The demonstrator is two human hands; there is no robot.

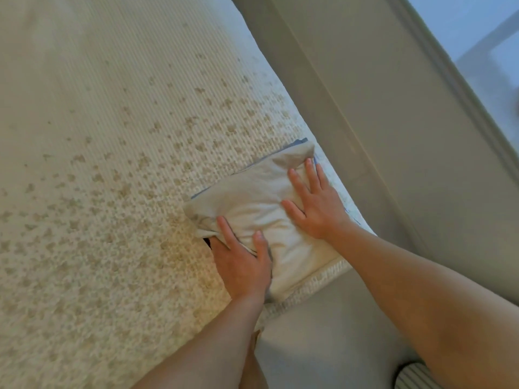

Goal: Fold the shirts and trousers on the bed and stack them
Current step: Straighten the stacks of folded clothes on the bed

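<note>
I see 1 folded cream garment (252, 203) at the bed's (92, 169) right edge, near the corner, lying flat on the speckled cover. Thin blue edges (299, 142) peek out from under it along its far side, so it looks stacked on something; can't tell what. My right hand (316, 204) lies flat on top of the garment's right part, fingers straight and spread, palm down, pressing. My left hand (241, 261) is at the near-left corner, thumb on top of the cloth, index finger along its edge, the other fingers hidden underneath, so it looks to be pinching that corner. Both forearms reach in from the bottom. Grey floor (331, 327) lies below the bed; a pale wall panel (379, 94) runs along the right. A striped object (407, 374) sits at the bottom edge, partly cut off.
</note>
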